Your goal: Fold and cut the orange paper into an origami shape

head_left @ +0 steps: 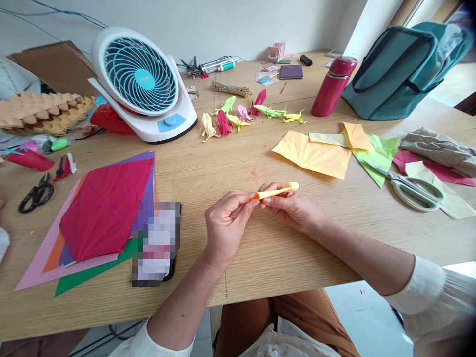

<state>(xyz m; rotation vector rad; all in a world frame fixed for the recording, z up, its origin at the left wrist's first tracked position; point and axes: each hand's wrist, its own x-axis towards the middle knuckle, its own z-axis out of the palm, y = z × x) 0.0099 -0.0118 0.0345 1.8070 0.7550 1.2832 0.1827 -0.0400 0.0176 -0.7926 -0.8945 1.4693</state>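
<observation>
Between my hands, a little above the front of the table, is a narrow folded piece of orange paper (277, 192). My left hand (231, 210) pinches its left end between thumb and fingers. Further along, my right hand (288, 206) grips it with the thumb in front and fingers behind. The right end of the folded paper sticks out past my right fingers. Beyond my hands lies a creased light-orange sheet (310, 154). Several small folded paper animals (243, 116) in green, pink and yellow stand farther back.
Scissors (412, 191) rest on paper scraps at right. A stack of coloured paper (107, 213) and a phone (158, 245) lie at left. A fan (143, 79) stands behind them. At the back right are a red flask (332, 87) and a teal bag (397, 74).
</observation>
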